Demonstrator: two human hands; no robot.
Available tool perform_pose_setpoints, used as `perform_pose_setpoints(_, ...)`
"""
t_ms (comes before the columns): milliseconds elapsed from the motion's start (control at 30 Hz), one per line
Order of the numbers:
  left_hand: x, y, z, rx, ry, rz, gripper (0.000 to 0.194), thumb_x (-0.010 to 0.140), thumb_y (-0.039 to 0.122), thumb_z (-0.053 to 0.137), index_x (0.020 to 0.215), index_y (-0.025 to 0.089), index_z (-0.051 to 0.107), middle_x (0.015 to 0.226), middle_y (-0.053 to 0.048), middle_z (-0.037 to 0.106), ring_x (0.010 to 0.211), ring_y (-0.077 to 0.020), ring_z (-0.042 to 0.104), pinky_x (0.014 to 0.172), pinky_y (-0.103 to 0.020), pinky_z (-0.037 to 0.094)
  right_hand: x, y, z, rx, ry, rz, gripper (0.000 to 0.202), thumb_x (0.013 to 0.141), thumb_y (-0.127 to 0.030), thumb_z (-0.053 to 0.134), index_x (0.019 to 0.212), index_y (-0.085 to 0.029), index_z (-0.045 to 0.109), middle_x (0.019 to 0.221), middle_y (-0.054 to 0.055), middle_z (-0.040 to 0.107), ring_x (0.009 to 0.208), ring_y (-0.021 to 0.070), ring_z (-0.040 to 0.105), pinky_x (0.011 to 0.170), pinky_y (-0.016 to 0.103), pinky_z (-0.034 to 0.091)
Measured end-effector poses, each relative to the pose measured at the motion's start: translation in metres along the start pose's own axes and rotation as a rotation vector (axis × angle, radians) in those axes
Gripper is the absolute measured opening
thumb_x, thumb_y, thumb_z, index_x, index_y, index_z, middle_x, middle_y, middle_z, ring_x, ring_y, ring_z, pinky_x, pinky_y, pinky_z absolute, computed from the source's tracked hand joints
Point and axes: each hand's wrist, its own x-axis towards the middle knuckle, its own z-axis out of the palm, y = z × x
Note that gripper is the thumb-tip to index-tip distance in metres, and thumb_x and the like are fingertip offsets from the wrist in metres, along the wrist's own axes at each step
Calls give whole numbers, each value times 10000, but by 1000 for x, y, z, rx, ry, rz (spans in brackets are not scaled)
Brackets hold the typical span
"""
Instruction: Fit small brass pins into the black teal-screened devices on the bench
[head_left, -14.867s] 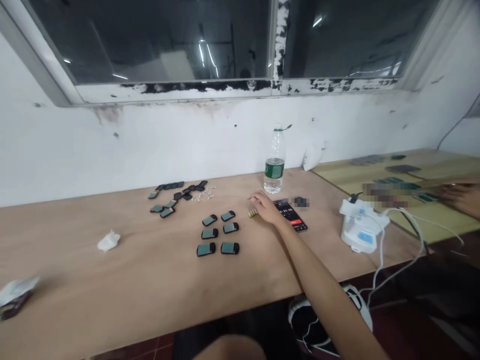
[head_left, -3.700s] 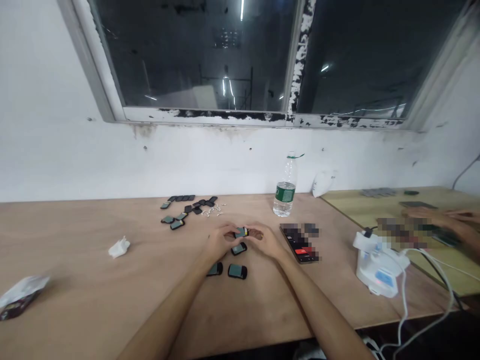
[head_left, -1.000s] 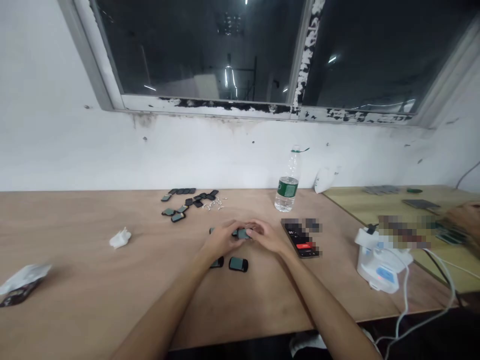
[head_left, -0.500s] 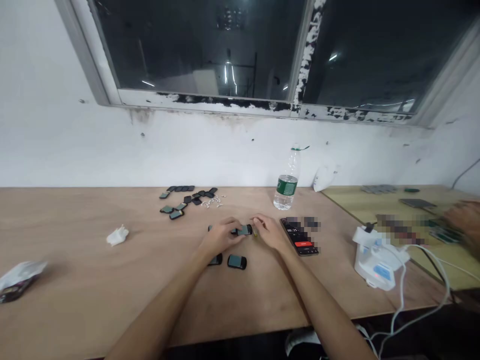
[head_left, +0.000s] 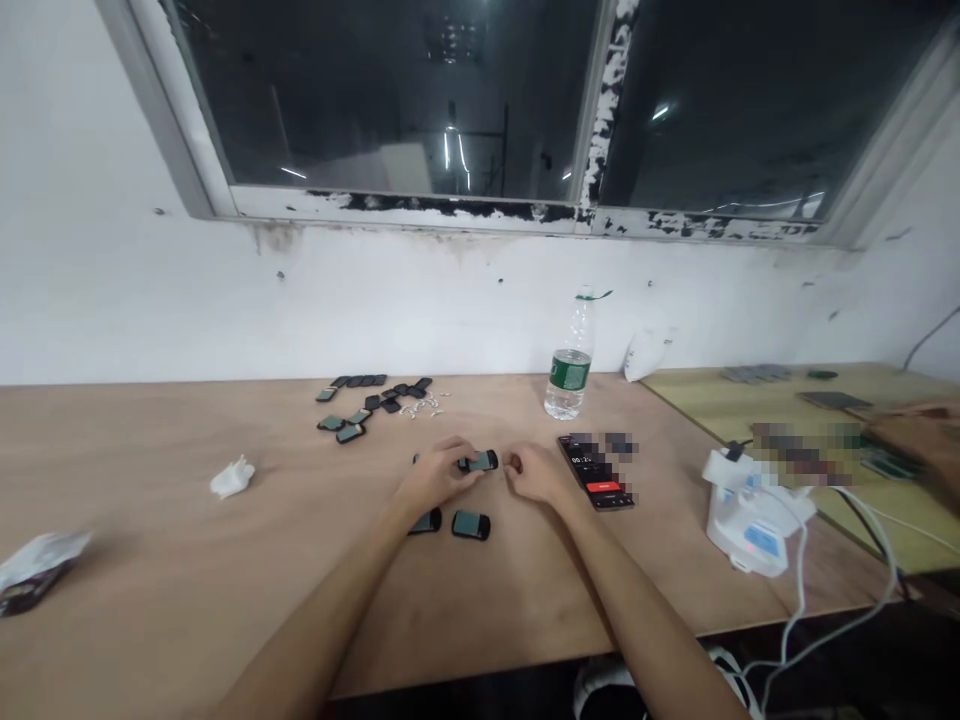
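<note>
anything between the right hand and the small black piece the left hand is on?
Nothing visible. The left hand rests on the small black piece; the right hand sits just beside it, with only bare table in the short gap between them.

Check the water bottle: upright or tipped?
Upright: the water bottle stands on its base on the table, neck pointing up.

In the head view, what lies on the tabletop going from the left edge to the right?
Crumpled wrapper → white tissue wad → scattered dark parts → left hand → right hand → water bottle → phone → white device with cables.
</note>
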Motion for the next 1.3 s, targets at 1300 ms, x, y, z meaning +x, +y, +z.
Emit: perform_pose_setpoints(1300,-3,-2,-5,-112,107,-95,150,821,342,775,808,210,705,1005,-38,749,891,-187,712,844,-312,591,1,-14,9,762,43,-164,346,838,-424,756,1099,-213,673,1061,76,756,975,219,714,894,361,564)
